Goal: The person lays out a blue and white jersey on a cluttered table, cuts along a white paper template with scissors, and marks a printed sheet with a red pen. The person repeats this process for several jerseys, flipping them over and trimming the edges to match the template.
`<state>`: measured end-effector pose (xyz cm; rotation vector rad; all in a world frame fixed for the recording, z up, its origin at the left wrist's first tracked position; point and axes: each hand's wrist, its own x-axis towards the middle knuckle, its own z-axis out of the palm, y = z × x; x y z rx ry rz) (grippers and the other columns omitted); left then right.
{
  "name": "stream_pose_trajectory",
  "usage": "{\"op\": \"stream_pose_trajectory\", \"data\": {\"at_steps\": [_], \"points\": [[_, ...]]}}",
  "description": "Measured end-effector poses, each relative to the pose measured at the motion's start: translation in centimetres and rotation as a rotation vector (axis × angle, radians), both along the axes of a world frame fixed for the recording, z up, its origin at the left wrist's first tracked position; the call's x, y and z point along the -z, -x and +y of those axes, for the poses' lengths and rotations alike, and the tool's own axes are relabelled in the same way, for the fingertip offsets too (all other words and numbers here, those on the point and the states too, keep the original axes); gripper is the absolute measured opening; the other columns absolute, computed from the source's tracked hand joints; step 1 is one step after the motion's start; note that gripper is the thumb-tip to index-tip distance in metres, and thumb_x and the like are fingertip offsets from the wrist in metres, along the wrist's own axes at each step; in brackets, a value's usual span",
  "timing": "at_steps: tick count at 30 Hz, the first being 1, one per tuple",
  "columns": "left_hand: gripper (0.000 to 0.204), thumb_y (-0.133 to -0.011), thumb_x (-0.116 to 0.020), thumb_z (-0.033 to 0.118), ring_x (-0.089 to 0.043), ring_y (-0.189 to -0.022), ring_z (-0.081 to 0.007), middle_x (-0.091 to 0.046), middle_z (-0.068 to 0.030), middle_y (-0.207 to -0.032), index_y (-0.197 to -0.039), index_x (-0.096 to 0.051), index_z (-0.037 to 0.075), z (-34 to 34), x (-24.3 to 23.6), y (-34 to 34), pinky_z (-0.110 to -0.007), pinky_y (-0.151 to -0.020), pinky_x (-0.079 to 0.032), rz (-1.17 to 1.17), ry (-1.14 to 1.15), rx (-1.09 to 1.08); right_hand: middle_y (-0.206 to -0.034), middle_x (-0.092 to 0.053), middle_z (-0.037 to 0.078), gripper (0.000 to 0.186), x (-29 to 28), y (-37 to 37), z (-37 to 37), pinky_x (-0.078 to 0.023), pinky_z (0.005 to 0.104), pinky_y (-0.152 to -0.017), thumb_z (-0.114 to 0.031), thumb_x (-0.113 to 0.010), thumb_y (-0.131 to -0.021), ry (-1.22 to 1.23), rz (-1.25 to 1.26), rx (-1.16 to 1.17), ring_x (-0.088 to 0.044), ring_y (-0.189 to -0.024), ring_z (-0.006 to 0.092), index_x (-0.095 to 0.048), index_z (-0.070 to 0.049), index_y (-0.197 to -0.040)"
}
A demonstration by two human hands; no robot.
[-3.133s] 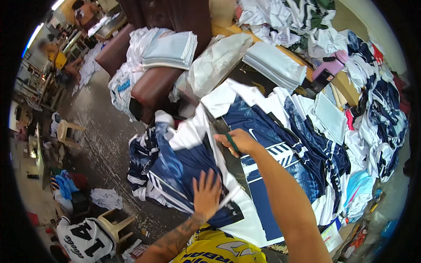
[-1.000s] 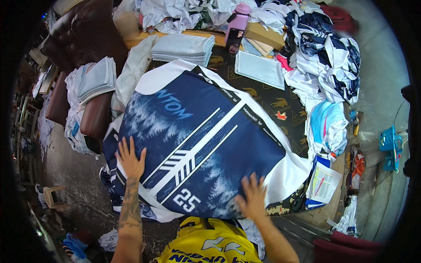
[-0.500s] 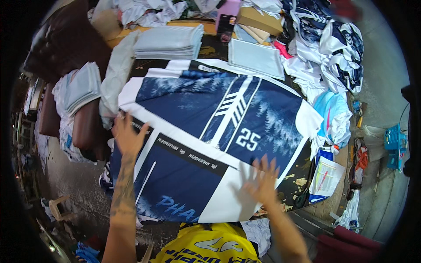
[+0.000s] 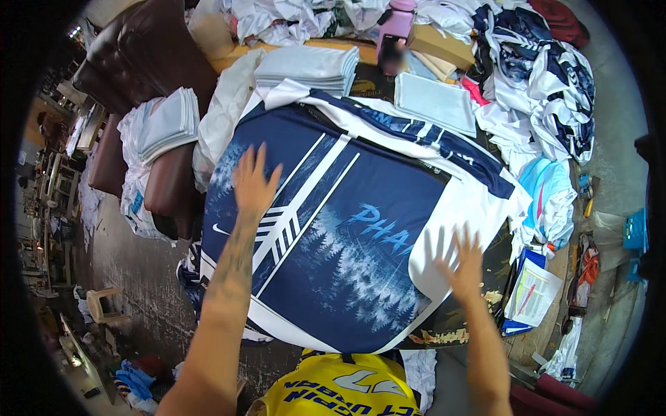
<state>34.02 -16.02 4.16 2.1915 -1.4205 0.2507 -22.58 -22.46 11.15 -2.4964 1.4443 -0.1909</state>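
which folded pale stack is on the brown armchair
The leftmost stack, on the armchair; the middle stack and right stack lie on the table, beyond the printed navy fabric.

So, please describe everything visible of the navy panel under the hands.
The navy panel, seemingly smooth printed cloth, has white edges, white chevron stripes, pale misty trees and blue lettering. It lies mostly flat over the dark table, with bunched cloth along its far edge. The left hand and right hand are spread over it; contact is unclear.

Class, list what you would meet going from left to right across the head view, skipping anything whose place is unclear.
Beige stool, pale folded stack on the brown armchair, left hand, right hand, light-blue cloth bundle, blue plastic item.
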Motion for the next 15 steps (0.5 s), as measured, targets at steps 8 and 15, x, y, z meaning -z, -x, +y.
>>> {"op": "stream_pose_trajectory", "data": {"at_steps": [8, 15], "points": [[0.08, -0.106, -0.065, 0.046, -0.021, -0.166, -0.0437, -0.027, -0.017, -0.181, -0.173, -0.035, 0.018, 30.1, 1.5, 1.1, -0.067, -0.13, -0.019, -0.073, -0.498, -0.42, -0.179, -0.032, 0.017, 0.081, -1.9, 0.6, 18.8, -0.025, 0.0698, -0.129, -0.067, -0.055, -0.104, -0.689, 0.232, -0.19, -0.027, -0.163, 0.0493, -0.037, -0.026, -0.172], [0.077, -0.109, -0.064, 0.046, -0.039, -0.156, -0.05, -0.039, -0.0309, -0.17, -0.173, -0.035, 0.015, 30.7, 2.4, 10.2, -0.057, -0.126, -0.035, 0.023, -0.372, -0.52, -0.163, -0.052, 0.022, 0.068, -2.3, 7.5, 15.8, -0.036, 0.0632, -0.122, -0.044, -0.071, -0.101, -0.268, 0.015, 0.028, -0.047, -0.152, 0.0403, -0.056, -0.01, -0.157]]}}
